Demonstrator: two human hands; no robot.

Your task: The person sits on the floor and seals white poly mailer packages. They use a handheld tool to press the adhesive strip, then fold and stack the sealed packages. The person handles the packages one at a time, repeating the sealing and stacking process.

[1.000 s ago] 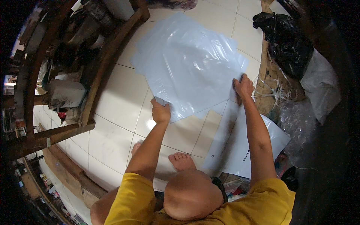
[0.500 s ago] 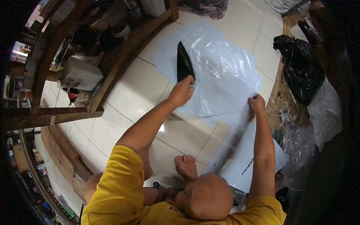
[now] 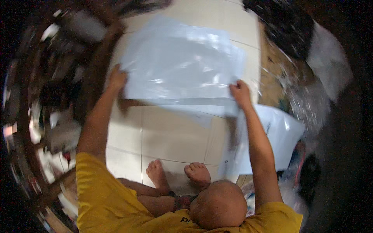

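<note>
The bare left hand [image 3: 117, 79] and bare right hand [image 3: 240, 94], slightly blurred, pinch opposite sides of a glossy pale-blue plastic sheet [image 3: 176, 68], stretched between them over similar sheets. Beneath lies a cream tiled floor [image 3: 163, 134]. Rightward lie a printed white plastic sheet [image 3: 268, 151] and a crumpled black plastic bag [image 3: 289, 29]; leftward, dark shelving [image 3: 91, 54] blurs.

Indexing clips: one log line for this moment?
left hand: at left edge of pale plastic sheet; right hand: at its right edge; black bag: upper right
</note>
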